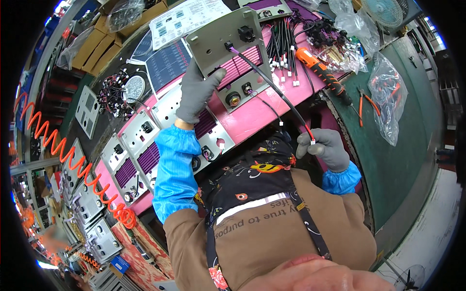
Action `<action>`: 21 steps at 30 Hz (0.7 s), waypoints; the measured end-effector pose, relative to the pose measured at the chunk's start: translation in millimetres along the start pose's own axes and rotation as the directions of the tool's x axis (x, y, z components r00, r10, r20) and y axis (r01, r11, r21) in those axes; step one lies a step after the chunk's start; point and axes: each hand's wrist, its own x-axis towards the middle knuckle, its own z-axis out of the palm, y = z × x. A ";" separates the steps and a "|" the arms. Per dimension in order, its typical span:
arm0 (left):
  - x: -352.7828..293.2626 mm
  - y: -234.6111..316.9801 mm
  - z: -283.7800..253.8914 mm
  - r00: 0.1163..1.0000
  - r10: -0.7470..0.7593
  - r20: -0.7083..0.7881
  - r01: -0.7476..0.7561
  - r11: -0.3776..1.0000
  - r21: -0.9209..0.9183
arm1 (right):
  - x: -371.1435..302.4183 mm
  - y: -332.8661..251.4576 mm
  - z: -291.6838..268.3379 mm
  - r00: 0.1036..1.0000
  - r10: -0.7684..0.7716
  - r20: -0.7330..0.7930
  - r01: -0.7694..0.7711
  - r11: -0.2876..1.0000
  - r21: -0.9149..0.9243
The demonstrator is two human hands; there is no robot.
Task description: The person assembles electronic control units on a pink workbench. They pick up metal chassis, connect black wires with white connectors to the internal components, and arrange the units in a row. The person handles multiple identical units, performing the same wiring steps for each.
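Note:
My left hand (196, 94), in a grey glove, is closed on the left side of a grey metal panel (213, 36), thumb on its front, other fingers mostly hidden. Tilted up off the pink mat, this panel has a purple grille (242, 63), a black socket (246, 33) and a round connector (233, 99). From its upper part a black cable (276, 90) runs down to the right. My right hand (326, 147), also gloved, pinches the cable's end, where red wire and a small white plug (312, 142) show. A shorter lead (267, 104) hangs from the panel's lower part.
Similar panels (170, 109) lie on the pink mat (252, 116) at left. Beyond the held panel are bundled black cables (281, 41) and an orange-black electric screwdriver (320, 70). Orange-handled pliers (367, 104) and a plastic bag (388, 102) lie on the green surface. An orange coiled hose (63, 150) hangs left.

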 end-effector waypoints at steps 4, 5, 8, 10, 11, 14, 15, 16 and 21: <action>2.9 -7.9 1.9 1.000 0.003 -0.017 -0.005 0.993 -0.115 | 0.9 -1.2 3.0 1.000 0.006 0.002 -0.006 1.000 0.020; 2.6 -9.3 2.0 1.000 0.022 -0.022 -0.025 0.988 -0.151 | 1.0 -0.9 2.7 1.000 -0.002 -0.004 0.002 1.000 -0.003; 4.0 -5.1 9.2 0.998 0.038 -0.045 -0.044 0.988 -0.146 | 0.3 1.0 2.9 0.997 -0.040 -0.059 0.035 0.996 -0.078; 6.5 -6.8 11.4 0.997 0.006 -0.078 -0.019 0.986 -0.165 | 4.0 -1.6 10.0 0.989 -0.090 -0.121 0.072 0.987 -0.145; 7.4 -9.4 12.5 0.995 -0.010 -0.095 -0.007 0.985 -0.175 | 5.1 -2.9 12.5 0.979 -0.113 -0.168 0.085 0.983 -0.162; 7.8 -9.8 13.0 0.992 0.048 -0.114 -0.061 0.991 -0.117 | 7.3 2.3 17.3 0.945 -0.173 -0.279 0.119 0.972 -0.201; 6.5 -9.6 13.7 0.991 0.059 -0.119 -0.071 0.993 -0.099 | 7.3 4.2 18.1 0.935 -0.172 -0.309 0.104 0.969 -0.225; 4.9 -8.9 15.6 0.988 0.051 -0.148 -0.067 0.992 -0.106 | 7.7 5.6 19.4 0.924 -0.172 -0.340 0.088 0.965 -0.247; 0.4 -1.4 22.1 0.982 0.031 -0.184 -0.035 0.999 -0.019 | 10.9 22.6 21.4 0.903 -0.189 -0.385 0.072 0.952 -0.298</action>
